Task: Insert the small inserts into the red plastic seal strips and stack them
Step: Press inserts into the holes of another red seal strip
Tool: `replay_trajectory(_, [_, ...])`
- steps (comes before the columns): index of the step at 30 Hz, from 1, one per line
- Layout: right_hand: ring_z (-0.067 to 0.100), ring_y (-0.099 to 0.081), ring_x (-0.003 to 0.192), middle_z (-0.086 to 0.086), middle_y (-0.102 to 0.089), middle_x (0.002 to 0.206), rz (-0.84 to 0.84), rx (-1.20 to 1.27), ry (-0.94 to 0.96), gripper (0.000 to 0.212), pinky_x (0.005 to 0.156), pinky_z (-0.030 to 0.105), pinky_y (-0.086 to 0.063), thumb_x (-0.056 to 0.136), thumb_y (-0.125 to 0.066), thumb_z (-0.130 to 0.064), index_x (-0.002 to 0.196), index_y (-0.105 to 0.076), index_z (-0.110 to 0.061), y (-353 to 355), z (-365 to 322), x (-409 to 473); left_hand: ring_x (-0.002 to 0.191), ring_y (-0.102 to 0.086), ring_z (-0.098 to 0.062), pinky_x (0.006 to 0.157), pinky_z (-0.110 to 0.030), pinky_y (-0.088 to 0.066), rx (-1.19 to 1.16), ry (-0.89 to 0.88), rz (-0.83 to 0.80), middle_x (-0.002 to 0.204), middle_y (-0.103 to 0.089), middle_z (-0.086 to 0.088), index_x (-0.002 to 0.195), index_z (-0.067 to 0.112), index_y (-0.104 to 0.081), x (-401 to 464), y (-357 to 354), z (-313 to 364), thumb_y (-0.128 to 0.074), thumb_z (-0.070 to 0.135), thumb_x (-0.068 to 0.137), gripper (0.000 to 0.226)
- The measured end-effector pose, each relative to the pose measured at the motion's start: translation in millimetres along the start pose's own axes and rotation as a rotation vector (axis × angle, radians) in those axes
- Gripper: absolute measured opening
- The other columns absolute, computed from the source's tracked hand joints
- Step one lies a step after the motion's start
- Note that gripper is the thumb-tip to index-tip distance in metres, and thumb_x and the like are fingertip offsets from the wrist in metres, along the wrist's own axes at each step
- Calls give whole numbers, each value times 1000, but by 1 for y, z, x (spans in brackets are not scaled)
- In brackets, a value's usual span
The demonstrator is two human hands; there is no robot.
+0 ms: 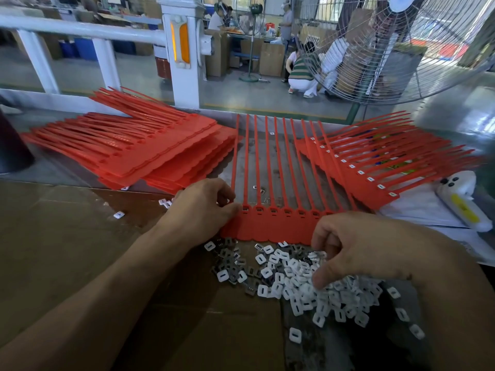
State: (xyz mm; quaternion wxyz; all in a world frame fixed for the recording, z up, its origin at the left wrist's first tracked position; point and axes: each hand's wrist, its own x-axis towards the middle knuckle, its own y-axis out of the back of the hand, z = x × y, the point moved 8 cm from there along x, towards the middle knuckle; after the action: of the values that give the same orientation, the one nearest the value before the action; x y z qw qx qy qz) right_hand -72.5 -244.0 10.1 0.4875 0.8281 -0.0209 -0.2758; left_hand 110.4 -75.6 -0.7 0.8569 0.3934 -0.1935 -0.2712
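Note:
A red seal strip sheet (270,226) lies flat in front of me, its several tails pointing away. My left hand (203,207) pinches its left end near the first socket. A heap of small white and metal inserts (292,279) lies just below the sheet. My right hand (364,247) hovers over the heap with its fingers curled down into the inserts; whether it holds one is hidden. A stack of red sheets without inserts (150,153) sits at the left. Another stack of red sheets (375,167), with white inserts showing in their sockets, fans out at the right.
Brown cardboard (80,236) covers the near left of the bench. A white handheld device (463,202) lies at the right edge. A large wire-guard fan (401,49) stands behind the bench on the right, and a white railing post (184,54) behind centre. People work in the background.

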Motion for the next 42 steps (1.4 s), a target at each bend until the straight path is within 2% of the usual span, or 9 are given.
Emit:
replay_trajectory(6, [-1, -66, 66, -14, -72, 83, 3, -16, 41, 37, 54, 18, -49, 65, -95, -47, 91, -70, -36, -2, -2, 6, 93, -62, -7, 95, -43, -52, -9, 3, 0, 97, -64, 15, 107, 32, -69, -1, 0, 0, -71, 47, 90, 24])
replay_trajectory(12, [25, -73, 72, -6, -76, 79, 0, 88, 96, 14, 58, 33, -61, 81, -86, -26, 85, -74, -31, -2, 0, 14, 94, -63, -10, 97, -45, -51, -21, -6, 7, 96, -65, 14, 106, 30, -70, 0, 1, 1, -71, 45, 90, 22])
replay_trajectory(20, [23, -71, 63, 3, -74, 75, 65, 208, 203, 16, 60, 39, -61, 90, -77, -19, 83, -75, -33, 3, -4, 21, 99, -57, -12, 100, -48, -47, 26, -87, 114, 98, -59, 16, 105, 28, -71, -3, 8, 8, -68, 42, 92, 19])
replay_trajectory(24, [15, -68, 59, 2, -74, 74, 222, 490, 273, 16, 57, 23, -55, 92, -77, -17, 82, -75, -30, 14, -8, 26, 91, -58, -4, 90, -37, -51, -38, -203, 176, 94, -62, 16, 98, 30, -72, -6, 10, 22, -70, 35, 92, 8])
replay_trajectory(27, [17, -68, 61, 4, -74, 73, 272, 695, 314, 11, 59, 22, -55, 93, -76, -14, 84, -76, -21, 11, -15, 34, 86, -64, -1, 78, -26, -55, -215, -287, 45, 90, -69, 16, 97, 32, -72, -12, -2, 37, -71, 36, 91, 7])
replay_trajectory(32, [22, -69, 68, 10, -73, 79, 306, 956, 338, 7, 62, 29, -59, 94, -74, -10, 89, -76, -14, 0, -21, 45, 86, -67, -9, 74, -31, -58, -412, -341, -177, 92, -70, 11, 100, 32, -71, -24, -18, 52, -74, 51, 81, 27])
replay_trajectory(35, [22, -71, 72, 12, -75, 81, 318, 1088, 359, 3, 63, 30, -59, 94, -73, -7, 94, -74, -10, -6, -27, 50, 85, -69, -18, 79, -43, -57, -523, -322, -141, 90, -73, 2, 97, 22, -73, -23, -17, 52, -80, 31, 85, 16])
replay_trajectory(37, [23, -72, 75, 14, -75, 84, 321, 1143, 371, 3, 65, 31, -59, 95, -72, -8, 98, -72, -8, -8, -29, 52, 85, -70, -22, 80, -42, -56, -573, -308, -121, 89, -75, -1, 96, 18, -73, -21, -16, 51, -80, 22, 87, 12])
replay_trajectory(42, [25, -72, 78, 13, -75, 85, 305, 1166, 375, 8, 65, 31, -59, 96, -69, -8, 103, -71, -5, -9, -33, 51, 80, -69, -15, 74, -36, -56, -516, -314, -65, 86, -74, 4, 93, 23, -72, -21, -13, 49, -80, 26, 86, 11])
